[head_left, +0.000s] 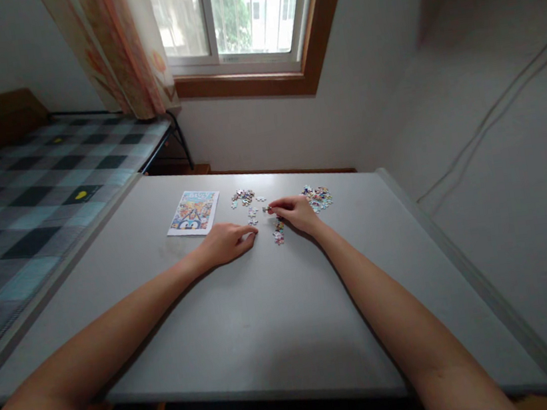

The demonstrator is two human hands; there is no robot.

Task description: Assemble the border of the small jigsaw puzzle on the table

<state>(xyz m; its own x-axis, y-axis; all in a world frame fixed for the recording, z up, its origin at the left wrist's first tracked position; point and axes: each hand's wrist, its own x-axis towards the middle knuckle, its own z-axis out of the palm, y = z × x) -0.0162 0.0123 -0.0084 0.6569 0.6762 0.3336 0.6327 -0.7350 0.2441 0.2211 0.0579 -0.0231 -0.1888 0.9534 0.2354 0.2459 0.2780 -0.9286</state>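
A small jigsaw piece (266,210) is pinched between the thumb and fingers of my right hand (297,213), held just over the white table (249,329). My left hand (231,243) lies on the tabletop with its fingers stretched out, the fingertips close to a short column of joined jigsaw pieces (253,216). Below my right hand runs another strip of colourful joined pieces (278,234), partly covered by the hand. A heap of loose pieces (243,197) lies further back, and a second heap (320,197) sits beyond my right wrist.
A printed picture sheet (194,212) with a penguin lies left of the pieces. A bed with a checked cover (49,187) stands along the table's left side. Behind are a patterned curtain (119,50) and a barred window (248,13). A wall rises on the right.
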